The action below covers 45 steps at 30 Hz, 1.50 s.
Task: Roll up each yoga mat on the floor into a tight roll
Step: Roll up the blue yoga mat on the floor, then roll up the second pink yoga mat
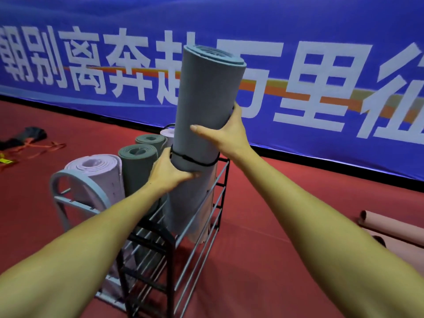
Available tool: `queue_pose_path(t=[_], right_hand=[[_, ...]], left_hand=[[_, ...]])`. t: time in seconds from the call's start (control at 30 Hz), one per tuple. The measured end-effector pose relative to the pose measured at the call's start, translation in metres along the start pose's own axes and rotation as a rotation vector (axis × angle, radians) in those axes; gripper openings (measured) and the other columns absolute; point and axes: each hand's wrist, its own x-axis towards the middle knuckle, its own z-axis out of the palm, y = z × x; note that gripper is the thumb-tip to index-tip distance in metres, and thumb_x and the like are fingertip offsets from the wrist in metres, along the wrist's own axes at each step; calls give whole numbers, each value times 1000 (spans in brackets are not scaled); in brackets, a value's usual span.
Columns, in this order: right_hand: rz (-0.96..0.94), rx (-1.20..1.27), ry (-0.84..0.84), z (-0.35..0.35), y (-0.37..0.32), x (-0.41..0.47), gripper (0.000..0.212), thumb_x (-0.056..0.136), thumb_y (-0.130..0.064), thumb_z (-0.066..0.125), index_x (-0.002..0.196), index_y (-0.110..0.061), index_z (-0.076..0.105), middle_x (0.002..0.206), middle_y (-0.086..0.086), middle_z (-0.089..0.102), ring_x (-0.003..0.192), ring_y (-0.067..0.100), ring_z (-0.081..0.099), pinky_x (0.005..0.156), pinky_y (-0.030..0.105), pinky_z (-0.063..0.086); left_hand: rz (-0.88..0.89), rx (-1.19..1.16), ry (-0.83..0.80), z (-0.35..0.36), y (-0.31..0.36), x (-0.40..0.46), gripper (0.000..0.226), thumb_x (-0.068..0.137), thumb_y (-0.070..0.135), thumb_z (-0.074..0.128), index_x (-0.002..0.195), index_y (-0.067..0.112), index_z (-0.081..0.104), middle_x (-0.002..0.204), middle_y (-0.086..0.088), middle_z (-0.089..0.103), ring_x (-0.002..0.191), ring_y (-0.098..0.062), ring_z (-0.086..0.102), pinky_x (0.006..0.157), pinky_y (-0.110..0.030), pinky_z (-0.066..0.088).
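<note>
A grey-blue rolled yoga mat (206, 97) stands upright, its lower end down inside a black metal rack (202, 226). A thin black band (195, 160) circles the roll. My left hand (169, 172) grips the roll just under the band. My right hand (227, 131) wraps round the roll higher up, thumb across its front. In the rack beside it stand two dark green rolls (135, 166), (150, 140), a lilac roll (101, 171) and a pale roll (168, 135) behind.
A pink mat (394, 228) lies partly unrolled on the red floor (286, 214) at the right edge. Dark bags and orange straps (27, 143) lie at the far left. A long blue banner (321, 65) with white characters closes off the back.
</note>
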Motion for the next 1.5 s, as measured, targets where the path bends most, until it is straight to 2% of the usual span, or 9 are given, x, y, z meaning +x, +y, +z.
queue_pose_path(t=[0.13, 0.27, 0.47, 0.73, 0.87, 0.97, 1.2, 1.33, 1.5], right_hand=[[28, -97, 37, 19, 20, -11, 118, 50, -59, 94, 146, -32, 31, 137, -13, 57, 122, 12, 60, 96, 45, 57], [76, -140, 70, 41, 51, -18, 115, 46, -61, 91, 141, -35, 31, 134, -11, 57, 122, 15, 59, 92, 46, 58], [285, -132, -101, 57, 120, -3, 104, 35, -80, 90, 122, -32, 58, 122, -3, 66, 117, 21, 62, 93, 43, 59], [243, -391, -92, 69, 209, 2, 90, 39, -78, 83, 110, -25, 65, 104, 0, 68, 100, 20, 67, 79, 42, 60], [272, -434, -133, 65, 214, -5, 86, 56, -56, 95, 119, -8, 61, 115, 11, 69, 113, 31, 63, 87, 44, 55], [366, -478, -123, 63, 228, -1, 81, 73, -43, 93, 129, -3, 51, 127, 20, 65, 122, 40, 59, 93, 46, 52], [389, -486, -262, 43, 216, 5, 71, 86, -39, 80, 139, -4, 47, 138, 18, 61, 127, 37, 59, 99, 42, 50], [333, -473, -350, 15, 203, -26, 62, 81, -40, 79, 133, -12, 60, 131, 9, 69, 122, 29, 64, 98, 37, 51], [368, -524, -450, -56, 169, -82, 77, 94, -37, 76, 154, -4, 42, 152, 15, 53, 135, 29, 55, 111, 36, 43]], left_hand=[[-11, -56, -170, -9, -20, 2, 114, 41, 55, 105, 138, 33, 49, 129, 15, 66, 118, -8, 64, 98, -41, 58], [108, -117, -194, -21, -8, 14, 115, 58, 22, 104, 151, 35, 37, 139, 22, 56, 121, 9, 58, 89, -16, 55], [-26, 29, -145, 4, -32, 36, 114, 36, 53, 100, 132, 23, 47, 126, 10, 64, 115, -12, 65, 91, -42, 59], [-22, 114, -330, 45, -99, 67, 91, 42, 33, 104, 125, 25, 69, 116, 11, 76, 110, -10, 72, 94, -46, 60], [-86, 114, -258, 49, -95, 74, 123, 48, 44, 102, 151, 18, 42, 144, 3, 61, 125, -17, 64, 105, -45, 54], [61, 228, -122, 53, -75, 72, 117, 72, 53, 90, 161, 40, 14, 153, 1, 52, 120, -23, 67, 98, -49, 55], [139, 840, -148, 60, -46, 66, 96, 91, 46, 67, 158, 58, -1, 122, -10, 67, 108, -43, 66, 79, -47, 52], [104, 779, -150, 70, -26, 68, 95, 90, 41, 65, 161, 49, 3, 124, -15, 68, 108, -44, 65, 81, -47, 50], [16, 714, -180, 72, -2, 51, 85, 91, 41, 66, 162, 42, 19, 140, -15, 60, 122, -44, 59, 94, -50, 50]])
